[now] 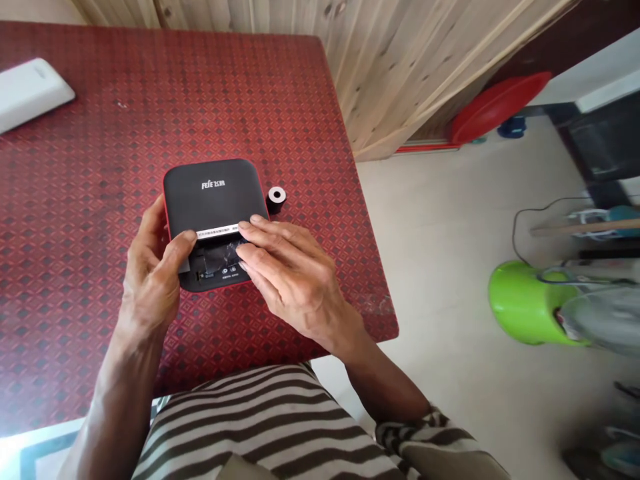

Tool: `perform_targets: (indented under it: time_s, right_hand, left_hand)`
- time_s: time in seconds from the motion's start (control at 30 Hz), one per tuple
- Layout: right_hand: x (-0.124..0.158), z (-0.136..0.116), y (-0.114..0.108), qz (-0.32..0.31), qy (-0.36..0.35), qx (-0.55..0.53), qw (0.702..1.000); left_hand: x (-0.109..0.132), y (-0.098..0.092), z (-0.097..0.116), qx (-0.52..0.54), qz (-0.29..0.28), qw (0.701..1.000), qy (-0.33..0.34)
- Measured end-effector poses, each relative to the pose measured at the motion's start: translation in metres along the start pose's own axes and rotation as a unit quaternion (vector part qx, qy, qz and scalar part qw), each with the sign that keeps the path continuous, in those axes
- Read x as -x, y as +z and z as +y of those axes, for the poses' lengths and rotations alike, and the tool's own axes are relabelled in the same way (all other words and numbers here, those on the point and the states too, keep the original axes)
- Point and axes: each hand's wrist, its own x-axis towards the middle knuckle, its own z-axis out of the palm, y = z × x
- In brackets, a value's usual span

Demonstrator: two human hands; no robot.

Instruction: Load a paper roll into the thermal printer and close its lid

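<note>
A black receipt printer [213, 200] with red sides and a white logo on its lid rests on the table. A white printed strip [217, 232] crosses it above the glossy dark front panel [217, 257]. My left hand [155, 267] grips the printer's left side, its thumb on top by the strip's left end and its other fingers largely hidden. From the right, my right hand [295, 273] has its bent fingers close together on the strip's right end and the panel. Whether a thin film is pinched there is hidden. Just right of the printer stands a small paper roll [277, 195].
The table has a red patterned top [280, 87], and its right edge drops to a pale floor. A white rectangular object [33, 93] lies at the far left. Wood panelling [400, 60] stands behind. On the floor are a lime-green bucket [523, 303] and a red basin [495, 110].
</note>
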Motion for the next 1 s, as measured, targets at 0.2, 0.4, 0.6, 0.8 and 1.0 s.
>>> perform_targets:
  time_s: [0.2, 0.4, 0.6, 0.8, 1.0]
  right_hand:
    - [0.005, 0.000, 0.006, 0.015, -0.004, -0.002, 1.000]
    - [0.020, 0.004, 0.007, 0.127, 0.021, -0.026, 0.991]
    - [0.033, 0.012, 0.003, 0.175, 0.097, -0.026, 0.979]
    - [0.028, 0.016, 0.004, 0.189, 0.080, 0.013, 0.979]
    - [0.027, 0.018, 0.006, 0.180, 0.097, 0.011, 0.979]
  left_hand:
    - [0.001, -0.002, -0.006, -0.016, 0.019, 1.000, 0.007]
    - [0.013, -0.012, -0.002, -0.016, 0.008, 1.000, -0.005]
    - [0.025, -0.020, 0.001, -0.025, 0.019, 0.999, 0.011]
    - [0.028, -0.004, 0.010, -0.005, 0.049, 0.999, -0.013]
    - [0.031, 0.000, 0.011, -0.010, 0.050, 0.999, -0.007]
